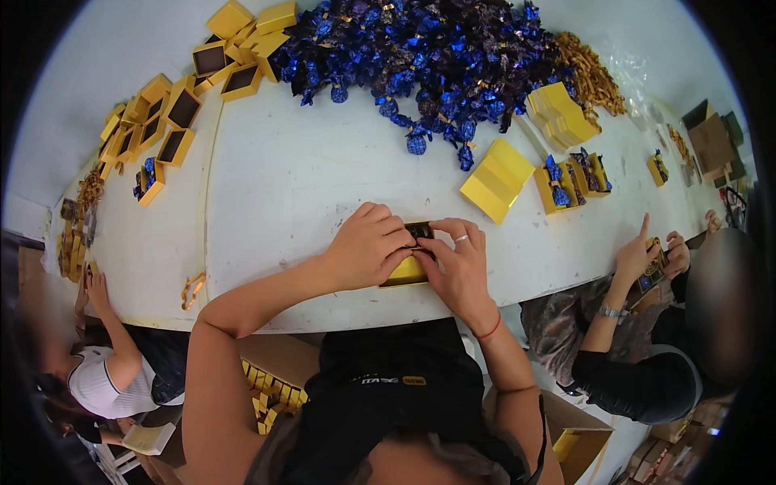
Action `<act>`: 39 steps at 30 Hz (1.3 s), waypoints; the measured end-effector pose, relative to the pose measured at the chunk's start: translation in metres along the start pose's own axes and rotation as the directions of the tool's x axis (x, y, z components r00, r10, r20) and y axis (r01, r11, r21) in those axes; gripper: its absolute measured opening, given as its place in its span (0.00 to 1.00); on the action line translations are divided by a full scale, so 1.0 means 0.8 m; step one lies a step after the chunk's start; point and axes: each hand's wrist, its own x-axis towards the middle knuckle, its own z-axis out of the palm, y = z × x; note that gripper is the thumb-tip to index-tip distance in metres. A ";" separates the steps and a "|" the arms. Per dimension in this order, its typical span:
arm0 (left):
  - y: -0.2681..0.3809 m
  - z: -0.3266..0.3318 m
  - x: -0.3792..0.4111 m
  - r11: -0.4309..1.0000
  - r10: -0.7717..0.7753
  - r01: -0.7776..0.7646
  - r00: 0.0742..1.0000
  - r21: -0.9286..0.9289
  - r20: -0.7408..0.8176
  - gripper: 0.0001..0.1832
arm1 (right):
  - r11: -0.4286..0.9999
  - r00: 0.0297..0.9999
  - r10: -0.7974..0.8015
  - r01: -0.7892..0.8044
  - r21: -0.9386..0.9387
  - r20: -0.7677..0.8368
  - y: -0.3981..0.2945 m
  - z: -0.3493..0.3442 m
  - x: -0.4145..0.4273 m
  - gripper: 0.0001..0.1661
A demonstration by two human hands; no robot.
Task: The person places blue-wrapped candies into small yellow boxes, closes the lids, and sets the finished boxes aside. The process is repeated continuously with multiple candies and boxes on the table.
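In front of me on the white table lies a small gold cardboard box (405,274), near the front edge. A dark, shiny item (418,230) shows in its far part, partly hidden by fingers. My left hand (374,247) reaches in from the left, its fingertips and thumb pinching at the box's middle edge. From the right, my right hand (456,257), with a ring on one finger, grips the same edge, its fingertips almost meeting the left ones. Beyond them lies a flat, creased gold card (498,180). What exactly sits between the fingertips is hidden.
Blue and dark foil-wrapped sweets (418,66) form a big heap at the back. Open gold boxes (176,145) stand left; filled boxes (559,187), a stack of gold cards (561,115) and gold ribbons (585,76) right. Co-workers' hands (633,254) work at both sides.
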 end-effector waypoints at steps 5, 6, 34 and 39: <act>-0.045 -0.010 0.056 0.964 -0.236 0.218 0.965 -0.152 -0.112 0.10 | 0.999 0.993 0.004 0.001 -0.046 0.116 0.002 -0.009 0.006 0.08; -0.063 -0.004 0.079 0.942 -0.324 0.302 0.930 -0.145 -0.174 0.13 | 0.999 0.990 0.006 0.001 -0.047 0.138 0.001 -0.010 0.006 0.06; 0.029 0.032 -0.017 0.961 -0.144 0.135 0.989 0.239 0.019 0.42 | 0.974 0.983 0.151 -0.130 0.184 -0.109 0.013 -0.015 -0.008 0.22; 0.005 0.025 0.005 0.915 -0.207 0.143 0.969 0.377 0.133 0.42 | 0.972 0.987 0.080 -0.046 0.229 -0.141 -0.020 -0.020 -0.008 0.15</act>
